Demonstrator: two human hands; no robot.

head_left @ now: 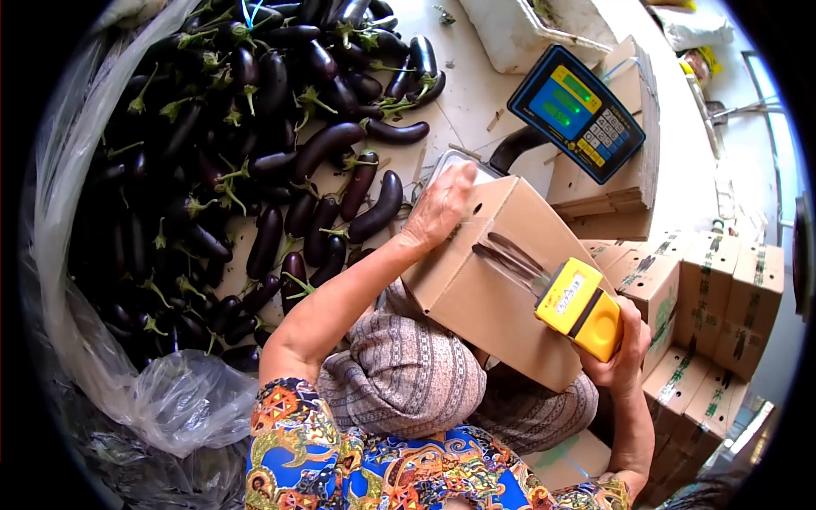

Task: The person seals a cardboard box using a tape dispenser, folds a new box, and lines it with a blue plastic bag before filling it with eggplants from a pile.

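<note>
A brown cardboard box [476,280] stands tilted in front of my knees, with dark elongated marks on one face. My left hand [442,204] is at its upper left edge, fingers curled over the cardboard. In my right hand [625,344] is a yellow plastic hand tool [582,310] with a white label and a dark band. Its front end overlaps the box face beside the marks. Just behind the box is a digital scale, its blue display [578,115] lit green and its metal platform [455,161] partly hidden by my left hand and the box.
A large heap of eggplants [272,161] covers the floor at left, edged by clear plastic sheeting [178,399]. Flattened cardboard [608,191] is stacked behind the scale. Closed boxes with green-printed strips [710,289] are piled at right. A white foam crate [531,34] stands at the back.
</note>
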